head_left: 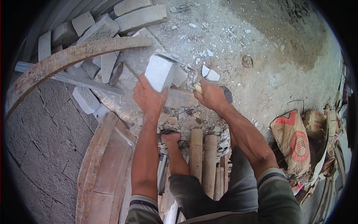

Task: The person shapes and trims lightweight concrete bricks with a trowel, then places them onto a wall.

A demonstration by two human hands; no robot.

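Note:
A white block [158,71], like light concrete, stands tilted in the middle of the view. My left hand [150,95] is closed around its near left side, fingers on the left face and thumb toward the right. To the right, my right hand [213,96] is wrapped round the pale wooden handle [198,88] of a bladed tool. A thin grey blade [174,59] lies along the block's far end and slants down toward that hand. Two white broken pieces [212,75] rest on the ground just beyond my right hand.
At upper left lie stacked stone-like pieces [143,18], a curved wooden strip [85,48] and a metal bar [87,82]. Bamboo poles [196,153] lie between my legs, near a curved wooden form [99,156]. A torn paper sack [292,143] sits at right. White chips litter the ground.

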